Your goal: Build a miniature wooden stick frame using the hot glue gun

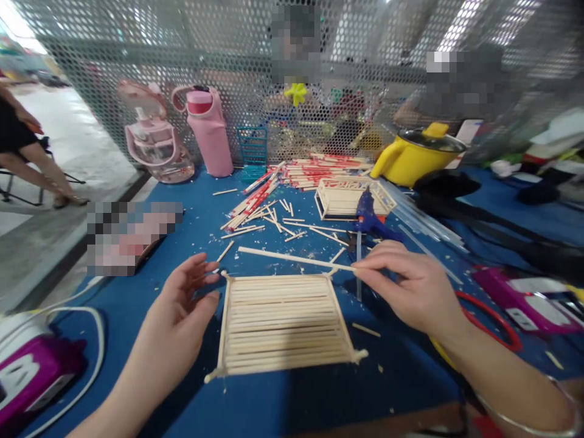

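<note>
A flat panel of glued wooden sticks (285,322) lies on the blue table (283,401) in front of me. My left hand (180,316) rests at the panel's left edge, fingers apart, thumb touching the side stick. My right hand (410,289) pinches one end of a long thin wooden stick (292,258), which lies across the panel's far edge. A blue glue gun (367,216) stands just beyond my right hand.
Loose sticks (260,210) and red-and-white wrappers (314,170) litter the far table beside a small stick-built box (347,198). A pink bottle (207,131), yellow pot (417,158), purple devices (524,298), red-handled scissors (493,322) and a perforated metal screen (137,55) surround them. People sit behind the screen.
</note>
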The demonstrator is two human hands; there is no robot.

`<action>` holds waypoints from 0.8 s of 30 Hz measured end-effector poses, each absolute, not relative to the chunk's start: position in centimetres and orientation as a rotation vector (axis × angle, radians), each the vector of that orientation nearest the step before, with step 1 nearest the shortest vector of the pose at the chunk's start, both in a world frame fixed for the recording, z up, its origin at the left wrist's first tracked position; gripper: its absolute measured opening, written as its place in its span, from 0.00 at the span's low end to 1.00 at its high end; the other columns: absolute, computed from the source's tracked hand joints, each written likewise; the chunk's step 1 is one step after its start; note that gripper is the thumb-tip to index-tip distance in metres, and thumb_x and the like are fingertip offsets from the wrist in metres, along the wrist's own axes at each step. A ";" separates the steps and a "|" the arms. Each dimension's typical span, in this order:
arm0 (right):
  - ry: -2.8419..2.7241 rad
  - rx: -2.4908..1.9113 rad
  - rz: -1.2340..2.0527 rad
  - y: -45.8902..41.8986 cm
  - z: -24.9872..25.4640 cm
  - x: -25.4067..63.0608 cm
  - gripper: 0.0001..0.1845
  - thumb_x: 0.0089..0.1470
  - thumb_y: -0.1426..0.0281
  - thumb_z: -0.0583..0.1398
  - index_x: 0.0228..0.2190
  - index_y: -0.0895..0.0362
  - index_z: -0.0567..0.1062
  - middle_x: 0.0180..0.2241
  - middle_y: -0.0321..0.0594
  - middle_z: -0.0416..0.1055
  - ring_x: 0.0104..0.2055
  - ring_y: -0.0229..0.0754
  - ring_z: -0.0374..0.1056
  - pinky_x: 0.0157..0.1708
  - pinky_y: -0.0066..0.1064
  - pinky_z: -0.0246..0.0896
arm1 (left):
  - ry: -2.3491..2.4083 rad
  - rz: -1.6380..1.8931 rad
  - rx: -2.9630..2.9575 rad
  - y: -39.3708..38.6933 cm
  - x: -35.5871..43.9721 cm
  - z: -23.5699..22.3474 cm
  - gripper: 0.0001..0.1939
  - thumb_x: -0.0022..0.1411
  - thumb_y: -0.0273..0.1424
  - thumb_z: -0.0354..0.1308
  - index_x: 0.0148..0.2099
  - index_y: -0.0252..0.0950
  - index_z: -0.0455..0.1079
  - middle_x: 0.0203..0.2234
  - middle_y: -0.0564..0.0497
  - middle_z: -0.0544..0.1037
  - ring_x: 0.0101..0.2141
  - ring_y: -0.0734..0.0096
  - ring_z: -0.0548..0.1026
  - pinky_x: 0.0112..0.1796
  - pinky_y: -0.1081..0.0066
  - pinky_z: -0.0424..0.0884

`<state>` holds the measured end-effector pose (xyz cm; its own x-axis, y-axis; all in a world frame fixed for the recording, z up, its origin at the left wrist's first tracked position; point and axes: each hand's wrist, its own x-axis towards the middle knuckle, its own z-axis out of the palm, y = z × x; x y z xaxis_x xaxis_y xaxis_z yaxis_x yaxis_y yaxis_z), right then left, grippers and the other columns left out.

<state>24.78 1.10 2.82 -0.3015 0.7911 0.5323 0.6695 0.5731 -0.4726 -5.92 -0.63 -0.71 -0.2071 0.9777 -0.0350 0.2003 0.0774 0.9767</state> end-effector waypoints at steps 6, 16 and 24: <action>-2.176 -1.055 0.120 2.0 3.4 24.5 0.03 0.51 0.75 0.63 0.28 0.55 0.77 0.27 0.36 0.77 0.31 0.38 0.69 0.39 0.37 0.60 | 1.550 1.217 1.262 -1.1 -6.0 -0.5 0.27 0.54 0.38 0.60 0.56 0.40 0.61 0.49 0.46 0.72 0.50 0.61 0.70 0.46 0.63 0.69; -2.239 -1.037 0.073 2.5 3.5 24.1 0.03 0.52 0.72 0.62 0.29 0.55 0.78 0.27 0.36 0.77 0.30 0.39 0.70 0.38 0.37 0.60 | 1.540 1.236 1.260 -1.2 -5.8 0.1 0.24 0.56 0.37 0.60 0.54 0.36 0.65 0.47 0.45 0.74 0.48 0.63 0.72 0.45 0.66 0.70; -2.153 -1.059 0.056 2.8 2.5 23.9 0.03 0.50 0.69 0.63 0.26 0.55 0.78 0.25 0.37 0.75 0.30 0.41 0.70 0.36 0.35 0.65 | 1.494 1.226 1.318 -0.9 -5.7 -0.1 0.14 0.60 0.32 0.57 0.48 0.33 0.69 0.40 0.47 0.76 0.40 0.70 0.74 0.44 0.69 0.70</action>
